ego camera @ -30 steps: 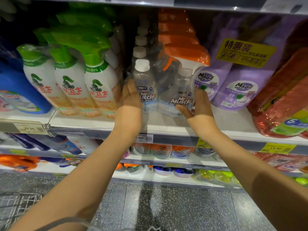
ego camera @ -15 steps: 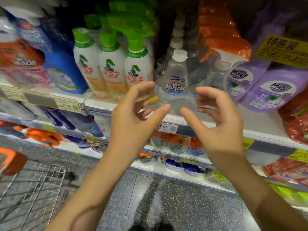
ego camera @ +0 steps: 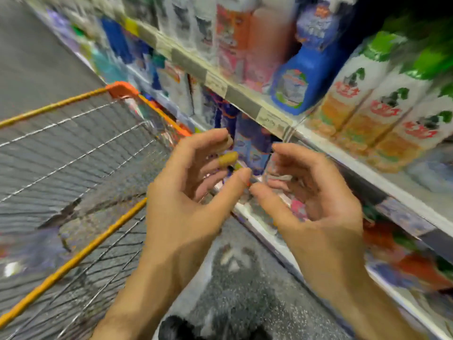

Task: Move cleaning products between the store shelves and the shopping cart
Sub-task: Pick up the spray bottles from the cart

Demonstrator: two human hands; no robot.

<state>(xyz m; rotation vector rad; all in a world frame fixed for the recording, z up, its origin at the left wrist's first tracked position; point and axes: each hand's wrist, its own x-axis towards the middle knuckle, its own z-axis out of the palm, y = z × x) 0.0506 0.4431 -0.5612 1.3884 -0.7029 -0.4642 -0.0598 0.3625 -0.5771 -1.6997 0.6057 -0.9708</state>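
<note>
Everything's smeared with motion blur, so take the fine detail loosely. The white spray bottles (ego camera: 382,104) with green triggers stand upright on the upper shelf at the right, long axis vertical, labels facing out to the aisle. Just left of them is a blue jug (ego camera: 301,79), also upright. The shelf edge (ego camera: 242,104) with its price tags runs diagonally from far left to near right. The shopping cart (ego camera: 81,96) fills the left side, and its orange-rimmed long side runs away from the camera alongside the shelves. There's some blurry stuff in its near end, can't tell what.

Compared with half a second back, the view has swung hard left. The clear bottles with white caps and the purple pouches are out of shot, the green-trigger bottles have slid over to the right edge, and the cart has gone from a corner to most of the left half. A second ago both hands were on those clear bottles, and now they're well off the shelf.

The left hand (ego camera: 186,192) and right hand (ego camera: 316,200) hover between cart and shelves over the speckled floor (ego camera: 245,278). Both are half cupped, palms facing each other, thumb tips nearly meeting, and there's nothing in either one. One left finger has a yellowish wrap (ego camera: 228,158) on its tip.
</note>
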